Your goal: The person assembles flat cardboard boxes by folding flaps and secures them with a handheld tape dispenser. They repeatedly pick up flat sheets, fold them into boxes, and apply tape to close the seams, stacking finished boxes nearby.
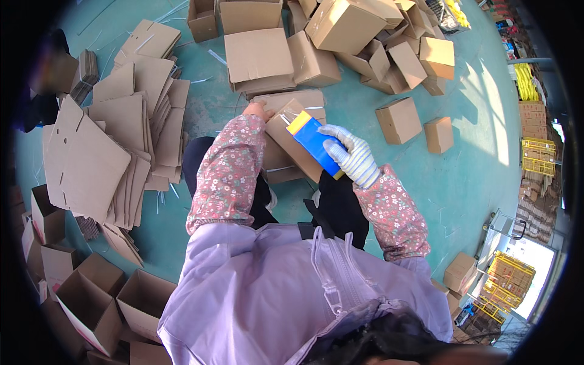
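Between my knees stands a brown cardboard box (277,143), tilted, with a strip of shiny clear tape at its far end. My left hand (258,111), bare at the fingers, is closed on the far left edge of this box; part of its grip is hidden by the sleeve. My right hand (350,155) wears a striped knit glove. It is closed around a blue and yellow tape dispenser (315,145), held against the box's top. Beneath lie more flat cardboard pieces (313,99).
Flattened cartons (85,158) are heaped at the left. Several folded boxes (258,58) pile up ahead, with two small boxes (398,120) off to the right. Open boxes (88,304) crowd the lower left. A yellow wire cage (505,283) stands far right. A person is at the far left.
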A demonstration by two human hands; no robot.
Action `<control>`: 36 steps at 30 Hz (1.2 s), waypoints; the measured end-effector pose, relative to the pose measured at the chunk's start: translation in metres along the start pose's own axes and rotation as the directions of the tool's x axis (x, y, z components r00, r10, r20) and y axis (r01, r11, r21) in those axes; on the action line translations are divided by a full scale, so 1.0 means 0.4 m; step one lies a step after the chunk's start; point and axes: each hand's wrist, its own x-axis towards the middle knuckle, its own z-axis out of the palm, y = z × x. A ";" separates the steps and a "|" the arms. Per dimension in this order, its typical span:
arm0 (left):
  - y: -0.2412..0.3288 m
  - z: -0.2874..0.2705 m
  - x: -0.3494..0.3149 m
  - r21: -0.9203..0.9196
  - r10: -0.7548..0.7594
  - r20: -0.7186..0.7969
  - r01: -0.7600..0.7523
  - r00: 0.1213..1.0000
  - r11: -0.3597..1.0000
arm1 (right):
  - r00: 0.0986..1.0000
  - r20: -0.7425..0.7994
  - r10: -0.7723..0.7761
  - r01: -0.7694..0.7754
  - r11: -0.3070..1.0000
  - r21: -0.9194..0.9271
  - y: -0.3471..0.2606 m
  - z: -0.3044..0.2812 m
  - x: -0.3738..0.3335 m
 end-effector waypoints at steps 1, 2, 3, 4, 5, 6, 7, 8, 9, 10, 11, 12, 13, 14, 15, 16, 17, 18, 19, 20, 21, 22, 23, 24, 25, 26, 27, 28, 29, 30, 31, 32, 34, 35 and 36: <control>-0.001 -0.012 -0.008 -0.165 0.048 0.030 -0.042 0.998 0.985 | 1.000 -0.005 -0.021 0.020 1.000 -0.012 0.003 -0.001 -0.001; -0.004 -0.030 -0.017 -0.336 0.116 0.077 -0.083 0.990 0.938 | 0.999 -0.012 -0.043 0.042 0.999 -0.024 0.006 -0.001 0.001; -0.004 -0.047 -0.028 -0.477 0.164 0.102 -0.096 0.981 0.874 | 0.996 -0.016 -0.093 0.093 0.995 -0.031 0.009 -0.002 0.004; -0.001 -0.062 -0.045 -0.738 0.302 0.135 -0.107 0.944 0.667 | 0.998 -0.028 -0.052 0.053 0.998 0.023 0.012 0.001 0.008; 0.003 -0.072 -0.064 -0.709 0.373 0.133 -0.175 0.918 0.683 | 0.998 -0.027 -0.060 0.062 0.996 0.060 0.014 0.002 0.012; 0.009 -0.075 -0.088 -0.685 0.424 0.102 -0.246 0.900 0.686 | 0.999 -0.025 -0.043 0.045 0.995 0.093 0.016 0.003 0.014; 0.017 -0.075 -0.113 -0.649 0.486 0.097 -0.315 0.869 0.693 | 1.000 -0.015 -0.014 0.016 0.993 0.118 0.016 0.004 0.014; 0.027 -0.077 -0.128 -0.595 0.496 0.099 -0.349 0.863 0.724 | 0.999 -0.023 -0.045 0.048 0.992 0.120 0.017 0.005 0.015; 0.037 -0.078 -0.140 -0.612 0.420 0.114 -0.269 0.900 0.744 | 0.997 -0.030 -0.076 0.079 0.993 0.087 0.016 0.006 0.015; 0.048 -0.077 -0.148 -0.616 0.362 0.160 -0.194 0.918 0.764 | 0.994 -0.037 -0.101 0.102 0.993 0.050 0.015 0.006 0.015; 0.058 -0.074 -0.155 -0.628 0.309 0.187 -0.128 0.933 0.768 | 0.993 -0.049 -0.109 0.110 0.994 0.005 0.014 0.006 0.014; 0.069 -0.064 -0.166 -0.696 0.266 0.192 -0.060 0.945 0.716 | 0.996 -0.043 -0.081 0.082 0.997 0.015 0.013 0.006 0.012; 0.078 -0.056 -0.172 -0.764 0.226 0.167 -0.019 0.960 0.645 | 0.998 -0.040 -0.054 0.055 0.998 0.019 0.012 0.006 0.010; 0.086 -0.053 -0.175 -0.817 0.161 0.152 0.033 0.975 0.575 | 0.996 -0.043 -0.082 0.083 0.996 0.025 0.010 0.006 0.009; 0.091 -0.048 -0.180 -0.841 0.158 0.125 0.020 0.979 0.541 | 0.997 -0.047 -0.056 0.056 0.998 -0.001 0.010 0.007 0.009; 0.096 -0.045 -0.183 -0.858 0.130 0.107 0.026 0.986 0.513 | 0.995 -0.054 -0.079 0.078 0.997 -0.027 0.011 0.007 0.008; 0.099 -0.043 -0.186 -0.877 0.117 0.103 0.035 0.988 0.480 | 0.988 -0.058 -0.143 0.139 0.988 -0.059 0.012 0.008 0.010; 0.101 -0.044 -0.186 -0.894 0.113 0.134 0.071 0.984 0.443 | 0.996 -0.056 -0.067 0.065 0.997 -0.043 0.015 0.008 0.011; 0.101 -0.043 -0.187 -0.889 0.116 0.120 0.055 0.986 0.454 | 0.998 -0.050 -0.031 0.030 0.999 -0.037 0.019 0.007 0.011; 0.102 -0.042 -0.187 -0.890 0.135 0.109 0.036 0.985 0.455 | 0.999 -0.052 -0.008 0.006 0.999 -0.043 0.023 0.007 0.013; 0.101 -0.041 -0.186 -0.891 0.130 0.090 0.022 0.987 0.453 | 0.999 -0.039 0.001 -0.002 1.000 -0.020 0.028 0.007 0.017; 0.101 -0.039 -0.184 -0.890 0.160 0.096 0.013 0.982 0.455 | 0.999 -0.036 0.000 -0.001 1.000 -0.008 0.032 0.007 0.018; 0.099 -0.036 -0.181 -0.889 0.167 0.095 0.008 0.981 0.457 | 0.999 -0.033 -0.001 0.001 1.000 0.007 0.036 0.006 0.019; 0.097 -0.032 -0.176 -0.892 0.189 0.086 -0.009 0.978 0.452 | 1.000 -0.019 -0.006 0.004 0.994 -0.111 0.037 0.004 0.024; 0.095 -0.029 -0.172 -0.868 0.187 0.102 -0.005 0.977 0.496 | 1.000 -0.005 -0.009 0.008 0.974 -0.225 0.039 0.002 0.026; 0.089 -0.027 -0.167 -0.848 0.202 0.115 -0.010 0.973 0.531 | 1.000 0.015 -0.018 0.022 0.945 -0.327 0.039 0.002 0.031; 0.084 -0.025 -0.163 -0.833 0.238 0.117 -0.035 0.964 0.551 | 0.999 0.002 0.040 -0.037 0.953 -0.300 0.039 0.001 0.036; 0.076 -0.026 -0.157 -0.838 0.246 0.138 -0.020 0.960 0.545 | 0.996 0.000 0.091 -0.088 0.961 -0.264 0.039 0.001 0.041; 0.071 -0.029 -0.152 -0.849 0.277 0.145 -0.025 0.950 0.527 | 0.987 -0.002 0.161 -0.157 0.959 -0.234 0.038 0.004 0.045; 0.067 -0.033 -0.148 -0.847 0.291 0.176 -0.006 0.940 0.531 | 0.996 -0.042 0.073 -0.083 0.939 -0.332 0.037 0.000 0.047; 0.066 -0.038 -0.146 -0.861 0.281 0.092 -0.065 0.955 0.504 | 0.996 -0.040 0.081 -0.090 0.931 -0.355 0.036 0.001 0.050; 0.069 -0.043 -0.145 -0.860 0.251 0.034 -0.100 0.967 0.500 | 0.995 -0.037 0.089 -0.097 0.921 -0.377 0.034 0.001 0.052; 0.089 -0.052 -0.150 -0.684 0.192 -0.144 -0.238 0.971 0.690 | 0.995 -0.049 0.091 -0.103 0.905 -0.413 0.030 0.001 0.056; 0.104 -0.052 -0.156 -0.421 0.349 -0.280 -0.441 0.894 0.793 | 0.995 -0.043 0.089 -0.099 0.926 -0.365 0.030 0.000 0.057; 0.124 -0.050 -0.164 -0.117 0.488 -0.347 -0.553 0.801 0.825 | 0.995 -0.039 0.089 -0.097 0.943 -0.318 0.029 -0.001 0.058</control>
